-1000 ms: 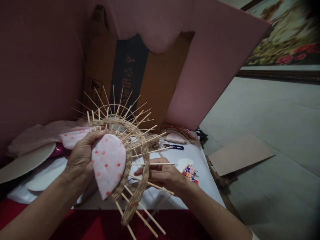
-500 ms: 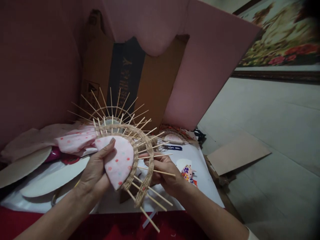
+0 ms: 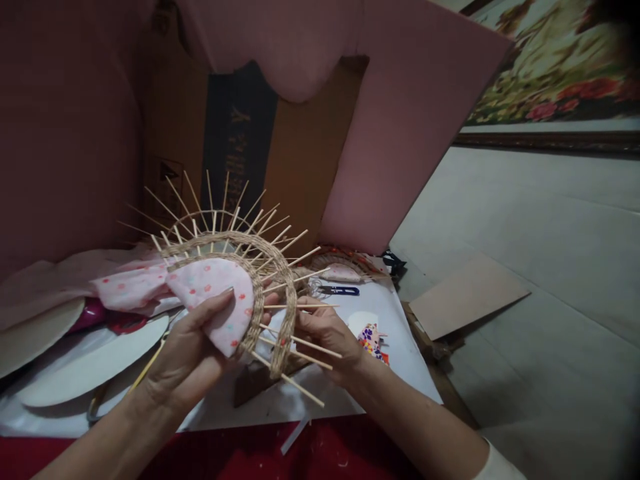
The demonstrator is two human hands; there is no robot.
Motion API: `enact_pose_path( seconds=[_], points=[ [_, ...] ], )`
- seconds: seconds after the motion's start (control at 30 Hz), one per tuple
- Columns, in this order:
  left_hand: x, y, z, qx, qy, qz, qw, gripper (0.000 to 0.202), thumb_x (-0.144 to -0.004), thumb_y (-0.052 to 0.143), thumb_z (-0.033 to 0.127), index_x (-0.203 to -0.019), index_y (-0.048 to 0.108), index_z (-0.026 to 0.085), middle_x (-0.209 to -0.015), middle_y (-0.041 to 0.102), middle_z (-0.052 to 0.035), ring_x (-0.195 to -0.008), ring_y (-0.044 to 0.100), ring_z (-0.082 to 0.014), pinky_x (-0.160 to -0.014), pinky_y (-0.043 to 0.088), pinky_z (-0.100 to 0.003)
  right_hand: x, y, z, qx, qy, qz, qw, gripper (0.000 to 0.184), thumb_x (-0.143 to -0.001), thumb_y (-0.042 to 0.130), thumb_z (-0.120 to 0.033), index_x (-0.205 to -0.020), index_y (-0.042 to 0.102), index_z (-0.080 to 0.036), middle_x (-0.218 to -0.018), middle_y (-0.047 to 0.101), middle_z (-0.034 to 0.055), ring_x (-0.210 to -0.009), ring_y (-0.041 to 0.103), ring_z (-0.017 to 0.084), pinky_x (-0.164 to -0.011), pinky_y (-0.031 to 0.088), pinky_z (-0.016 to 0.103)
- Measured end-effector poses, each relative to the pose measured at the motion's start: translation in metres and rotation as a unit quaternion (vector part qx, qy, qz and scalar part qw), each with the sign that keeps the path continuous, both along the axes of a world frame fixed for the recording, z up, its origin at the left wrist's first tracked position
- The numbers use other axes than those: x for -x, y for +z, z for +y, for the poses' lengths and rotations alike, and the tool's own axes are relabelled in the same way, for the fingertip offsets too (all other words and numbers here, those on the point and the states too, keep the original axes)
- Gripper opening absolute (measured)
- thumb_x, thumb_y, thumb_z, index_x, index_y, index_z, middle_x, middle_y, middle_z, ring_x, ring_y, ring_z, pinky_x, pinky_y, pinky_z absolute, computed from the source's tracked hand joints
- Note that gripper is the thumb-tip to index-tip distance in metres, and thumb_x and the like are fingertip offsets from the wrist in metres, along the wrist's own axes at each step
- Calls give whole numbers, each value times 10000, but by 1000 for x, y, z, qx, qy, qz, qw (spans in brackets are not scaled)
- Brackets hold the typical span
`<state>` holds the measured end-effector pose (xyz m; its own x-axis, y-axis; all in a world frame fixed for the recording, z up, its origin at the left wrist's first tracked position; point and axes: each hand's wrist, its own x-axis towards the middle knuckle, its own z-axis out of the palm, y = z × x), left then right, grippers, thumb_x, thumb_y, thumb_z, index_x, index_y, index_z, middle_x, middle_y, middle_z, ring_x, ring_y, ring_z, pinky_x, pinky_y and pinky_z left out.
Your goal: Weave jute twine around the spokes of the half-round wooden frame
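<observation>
My left hand [image 3: 195, 340] grips a half-round fan-shaped craft piece by its fabric centre [image 3: 220, 287], pink cloth with small red prints. The thumb lies across the cloth and the fingers are behind it. Thin wooden sticks radiate from this centre, with two bands of braided twine [image 3: 285, 280] woven around them. At the right side of the piece my right hand [image 3: 325, 327] is closed at the outer band, its fingers pinching around the sticks there. Some of its fingertips are hidden behind the band. Behind it stands a similar piece with long sticks [image 3: 227, 193].
Navy thread snips [image 3: 340, 291] lie on the white table [image 3: 415, 347]. Beyond them rests another fabric-centred woven piece [image 3: 343, 272]. A floral cloth scrap [image 3: 370, 340] is at right. White oval boards [image 3: 95, 367] and pink cloth [image 3: 133, 287] lie left. A cardboard panel [image 3: 310, 153] stands behind.
The woven piece has turned slightly and shifted up and left in view, its lower end raised. Both hands keep their hold. The whole view has also shifted a little.
</observation>
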<state>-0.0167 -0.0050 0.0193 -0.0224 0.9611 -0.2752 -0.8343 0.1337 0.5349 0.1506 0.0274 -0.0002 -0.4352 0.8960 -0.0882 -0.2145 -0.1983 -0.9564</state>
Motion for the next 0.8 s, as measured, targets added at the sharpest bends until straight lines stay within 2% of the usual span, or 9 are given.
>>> enact_pose_path(
  seconds=[0.13,0.2,0.27,0.37,0.47,0.53,0.67,0.8],
  points=[
    [4,8,4,-4,64,21,998,305,-781,462,7,-1000,641,123,-776,732,-109,-677,719,-251,-659,604,-396,-2,4,-2,51,-5,26,998,298,-627,782,-355,-638,543,-177,-478,357,-93,-415,235,35,-398,134,184],
    [7,11,7,-7,98,28,995,289,-760,463,-20,-939,645,117,-764,736,-104,-680,717,-234,-677,604,-375,-2,4,-1,55,-7,21,998,278,-632,780,-344,-636,559,-176,-463,325,-100,-412,204,34,-397,96,192],
    [10,12,9,-16,126,34,991,277,-749,464,-39,-879,643,127,-752,738,-83,-678,714,-202,-695,601,-333,-2,2,1,38,-13,-1,999,237,-644,771,-345,-668,611,-172,-470,353,-92,-414,216,33,-399,99,197],
    [14,13,11,-18,138,48,989,260,-753,466,-33,-838,640,142,-726,734,-57,-678,712,-182,-696,599,-296,-4,0,5,-35,-30,-45,998,222,-658,753,-359,-737,684,-163,-515,459,-58,-437,314,43,-407,177,199],
    [18,14,12,-13,136,63,989,256,-741,475,-26,-853,645,129,-728,736,-70,-695,717,-203,-694,601,-306,-10,2,8,-154,-38,-95,983,195,-703,717,-348,-722,690,-155,-553,513,-32,-495,396,67,-460,284,215],
    [19,15,12,-14,135,75,988,260,-730,480,-22,-874,647,117,-731,739,-85,-686,719,-227,-682,605,-342,-15,6,8,-221,-33,-130,966,189,-752,681,-339,-709,672,-155,-573,516,-26,-531,413,76,-493,309,223],
    [16,15,12,-20,136,92,986,250,-721,499,-21,-895,644,86,-709,738,-103,-658,718,-236,-677,602,-365,-21,13,3,-305,-27,-180,935,156,-811,626,-300,-773,681,-159,-630,563,-8,-569,446,88,-518,337,230],
    [11,14,9,-16,127,97,987,220,-720,499,-25,-843,646,85,-652,731,-83,-600,708,-221,-666,600,-383,-19,18,-4,-402,-33,-244,882,125,-822,603,-225,-797,710,-166,-717,650,27,-617,499,107,-567,378,246]
  ],
)
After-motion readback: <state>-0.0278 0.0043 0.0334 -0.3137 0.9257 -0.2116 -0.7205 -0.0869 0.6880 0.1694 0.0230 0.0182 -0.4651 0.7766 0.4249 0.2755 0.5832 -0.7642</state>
